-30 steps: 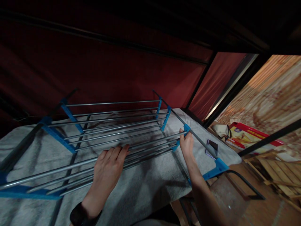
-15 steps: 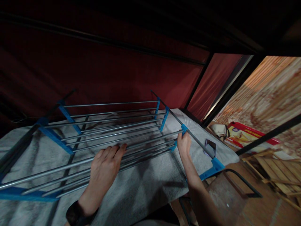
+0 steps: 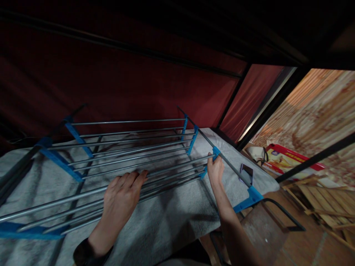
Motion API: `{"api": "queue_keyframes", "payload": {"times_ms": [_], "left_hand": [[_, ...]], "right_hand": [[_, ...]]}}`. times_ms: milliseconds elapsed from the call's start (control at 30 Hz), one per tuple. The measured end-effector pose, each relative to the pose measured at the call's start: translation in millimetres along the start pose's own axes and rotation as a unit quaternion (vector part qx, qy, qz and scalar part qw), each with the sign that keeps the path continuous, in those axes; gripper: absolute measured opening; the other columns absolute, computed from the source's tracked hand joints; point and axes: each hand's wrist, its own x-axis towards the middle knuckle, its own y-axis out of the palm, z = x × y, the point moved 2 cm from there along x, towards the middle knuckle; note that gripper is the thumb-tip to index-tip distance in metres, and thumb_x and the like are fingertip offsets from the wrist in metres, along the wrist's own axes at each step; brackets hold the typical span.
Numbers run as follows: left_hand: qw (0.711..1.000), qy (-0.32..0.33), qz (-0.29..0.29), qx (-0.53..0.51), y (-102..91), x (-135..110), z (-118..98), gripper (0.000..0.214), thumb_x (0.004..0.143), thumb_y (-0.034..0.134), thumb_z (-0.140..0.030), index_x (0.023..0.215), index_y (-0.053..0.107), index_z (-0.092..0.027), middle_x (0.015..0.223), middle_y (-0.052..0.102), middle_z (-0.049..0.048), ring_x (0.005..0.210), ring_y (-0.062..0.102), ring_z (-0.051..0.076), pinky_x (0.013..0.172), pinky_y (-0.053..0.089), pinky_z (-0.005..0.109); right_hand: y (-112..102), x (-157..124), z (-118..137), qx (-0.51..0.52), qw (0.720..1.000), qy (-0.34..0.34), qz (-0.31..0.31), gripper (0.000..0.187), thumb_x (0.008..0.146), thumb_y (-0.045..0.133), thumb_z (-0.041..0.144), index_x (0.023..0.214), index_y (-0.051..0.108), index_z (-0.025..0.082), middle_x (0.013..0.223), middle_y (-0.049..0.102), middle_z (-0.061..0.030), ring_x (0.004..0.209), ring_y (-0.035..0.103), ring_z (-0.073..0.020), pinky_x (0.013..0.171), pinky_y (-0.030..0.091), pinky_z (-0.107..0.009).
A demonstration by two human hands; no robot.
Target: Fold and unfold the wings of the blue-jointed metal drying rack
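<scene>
A metal rack (image 3: 130, 151) of grey rods joined by blue plastic brackets lies flat on a grey towel (image 3: 166, 218). My left hand (image 3: 120, 197) rests palm down on the front rods, fingers stretched out flat. My right hand (image 3: 215, 170) is closed around the rod end at a blue bracket (image 3: 215, 152) on the rack's right side. A dark band sits on my left wrist.
A phone (image 3: 246, 173) lies on the towel's right corner beside the rack's side bar. Dark red fabric hangs behind. To the right are black frame bars, a red and yellow box (image 3: 288, 159), wooden slats (image 3: 324, 199) and a brown stool (image 3: 263, 232) below.
Both hands have kept their hold on the rack. The view has drifted slightly, so hands and rack sit a little further left in the picture.
</scene>
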Motion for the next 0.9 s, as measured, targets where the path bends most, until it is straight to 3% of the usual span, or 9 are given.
{"api": "queue_keyframes", "payload": {"times_ms": [200,433,667,900], "left_hand": [[1.0,-0.001,0.011,-0.016,-1.8,-0.2,2.5,0.027,0.101,0.052,-0.018,0.114,0.075,-0.015,0.085,0.073,0.0084,0.072,0.063,0.024,0.071,0.043,0.039],[0.996,-0.048,0.039,-0.066,-1.8,-1.9,7.7,0.031,0.103,0.048,-0.025,0.114,0.076,-0.019,0.085,0.074,0.009,0.075,0.066,0.025,0.07,0.044,0.039],[0.997,-0.044,0.034,-0.049,-1.0,-2.0,9.3,0.03,0.102,0.048,-0.023,0.114,0.076,-0.018,0.085,0.074,0.0088,0.074,0.065,0.025,0.071,0.043,0.039],[0.999,-0.017,0.023,-0.037,-2.2,-1.2,8.8,0.03,0.103,0.048,-0.022,0.112,0.076,-0.016,0.086,0.075,0.0088,0.074,0.066,0.025,0.071,0.044,0.039]], "right_hand": [[-1.0,-1.6,5.3,-0.012,1.0,0.01,0.003,0.066,0.101,0.032,0.07,0.105,0.063,0.011,0.092,0.072,-0.0221,0.085,0.071,-0.0357,0.073,0.049,-0.043],[1.3,-5.1,4.2,0.002,1.0,0.007,0.005,0.069,0.1,0.032,0.072,0.111,0.063,0.01,0.094,0.073,-0.0203,0.085,0.07,-0.0336,0.074,0.05,-0.042],[1.5,-5.6,5.6,-0.003,1.0,0.006,-0.004,0.068,0.1,0.033,0.074,0.101,0.064,0.014,0.085,0.071,-0.0178,0.078,0.069,-0.0323,0.072,0.049,-0.041],[2.6,-5.3,6.7,-0.013,1.0,0.009,-0.001,0.072,0.101,0.03,0.074,0.106,0.064,0.01,0.09,0.072,-0.0215,0.08,0.07,-0.0342,0.072,0.049,-0.042]]}}
